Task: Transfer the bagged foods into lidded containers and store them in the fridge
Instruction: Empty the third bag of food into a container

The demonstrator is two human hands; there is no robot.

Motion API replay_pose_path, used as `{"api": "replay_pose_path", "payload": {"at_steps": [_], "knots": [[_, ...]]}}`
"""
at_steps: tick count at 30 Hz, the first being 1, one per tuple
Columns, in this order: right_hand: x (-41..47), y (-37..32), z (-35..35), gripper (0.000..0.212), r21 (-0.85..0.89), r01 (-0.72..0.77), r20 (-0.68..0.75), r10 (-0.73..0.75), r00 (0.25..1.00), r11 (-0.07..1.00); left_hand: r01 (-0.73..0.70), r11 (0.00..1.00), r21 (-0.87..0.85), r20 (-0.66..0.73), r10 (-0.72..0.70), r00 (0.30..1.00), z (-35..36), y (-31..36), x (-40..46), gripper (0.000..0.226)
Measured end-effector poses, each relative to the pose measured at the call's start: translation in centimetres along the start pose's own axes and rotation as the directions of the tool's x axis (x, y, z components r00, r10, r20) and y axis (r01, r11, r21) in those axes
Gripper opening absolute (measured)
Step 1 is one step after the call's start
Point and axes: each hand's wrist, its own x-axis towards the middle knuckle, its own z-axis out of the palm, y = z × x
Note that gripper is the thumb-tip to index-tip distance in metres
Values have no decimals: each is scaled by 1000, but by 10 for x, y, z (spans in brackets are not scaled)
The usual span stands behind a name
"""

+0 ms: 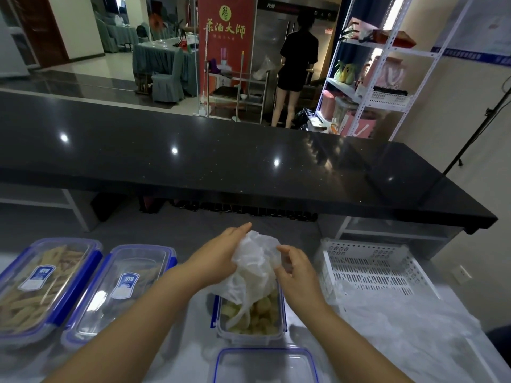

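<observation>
Both hands, left (221,255) and right (297,275), fingers pinching the bag (255,268), dumping food into the tub (250,317). Next: shake it empty, snap on the lid (265,366) just below.

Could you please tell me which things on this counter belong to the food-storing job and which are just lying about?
In use:
left hand and right hand holding the plastic bag
open container with pale food pieces
loose lid
two lidded containers

Lying about:
white basket
clear plastic sheet
</observation>
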Motion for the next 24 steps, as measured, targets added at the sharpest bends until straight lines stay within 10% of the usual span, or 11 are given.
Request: {"api": "replay_pose_path", "payload": {"at_steps": [13, 18, 24], "knots": [[-32, 24, 23, 41, -236, 279, 392, -171, 904, 931, -92, 987, 132, 141, 73, 987, 34, -21, -42, 34], [-8, 18, 17, 44, -211, 265, 73, -255, 964, 941, -79, 986, 149, 185, 51, 981, 38, -24, -45, 39], [4, 13, 36, 78, -340, 226, 423, -66, 904, 913, -84, 985, 151, 133, 64, 989, 35, -21, -49, 36]]}}
